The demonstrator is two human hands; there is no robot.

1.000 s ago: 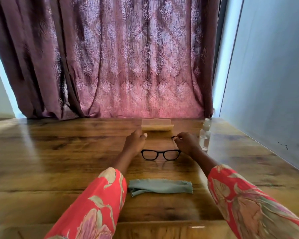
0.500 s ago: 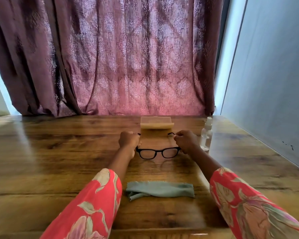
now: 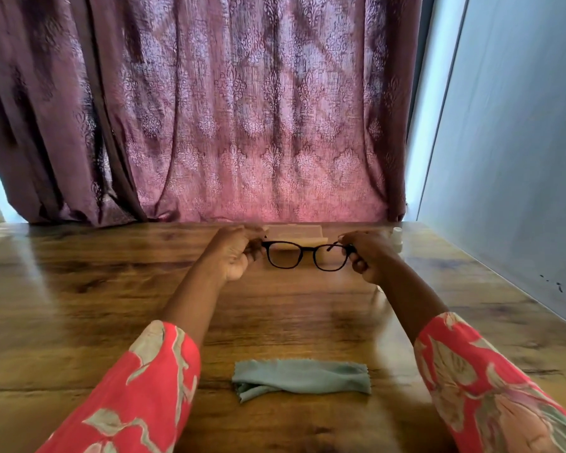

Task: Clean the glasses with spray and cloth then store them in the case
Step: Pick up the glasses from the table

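The cloth (image 3: 303,377) lies nearest the person, a loosely folded grey-green strip flat on the wooden surface (image 3: 79,305), and it serves as the landmark here. Beyond the cloth and well apart from it, both hands are raised with the glasses (image 3: 304,255) between them. The left hand (image 3: 231,256) has its fingers curled round the left end of the black frame, and the right hand (image 3: 368,253) pinches the right end in the same way; the lenses face the person and the frame looks clear of the surface. Whether the temples are fully unfolded is hard to tell, since the fingers cover the hinges.

Farther beyond the cloth, just behind the glasses, sits the pale case (image 3: 294,233), partly seen through the lenses. Beyond the cloth and to its right, just behind the right hand, the spray bottle (image 3: 396,238) shows only its white top and shoulder.

The step in hand appears to be picking the glasses up ready for spraying. To do it well, the grip should stay on the frame ends and off the lenses, so no fresh smears are added. One hand will probably need to take the whole frame by a temple or the bridge, freeing the other for the spray bottle. The hold should be light, as a thin frame twists easily.
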